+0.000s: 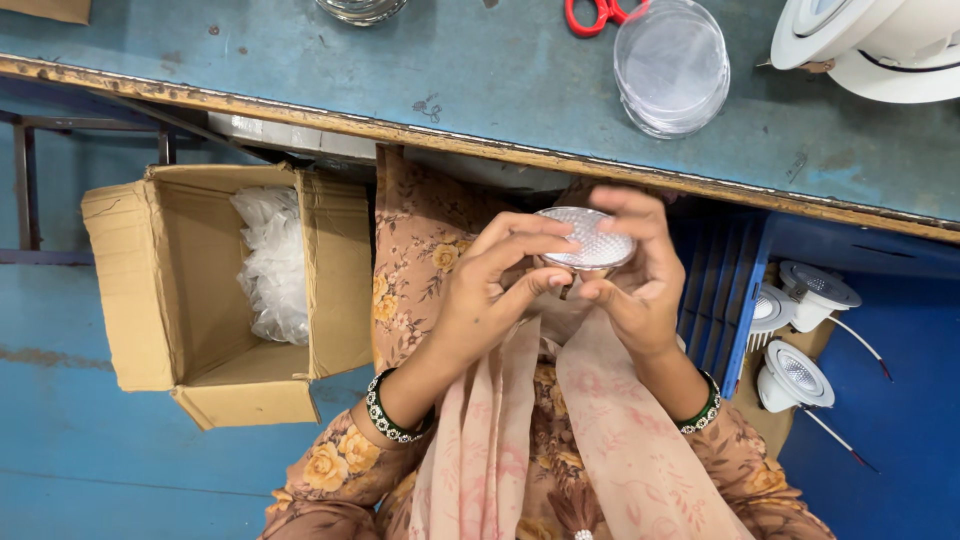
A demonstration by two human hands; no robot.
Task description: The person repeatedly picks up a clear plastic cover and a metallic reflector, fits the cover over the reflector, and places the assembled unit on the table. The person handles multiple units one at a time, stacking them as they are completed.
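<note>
Dimpled round reflector (588, 240) appearing light, rigid, scratch-prone; left hand (490, 290) and right hand (635, 280) are pinching its rim.

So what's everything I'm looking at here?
disc: one, silvery and dimpled, held between both hands
clear discs: a stack, see-through, on the bench
scissors: one, red handles, bench top edge
bench: one, blue-grey, worn edge
box: one, brown cardboard, open, on the floor at left
plastic bags: a heap, clear, inside the box
lamps: three, white, at right by a blue crate
left hand: grips the disc's left side
right hand: grips its right side
</note>
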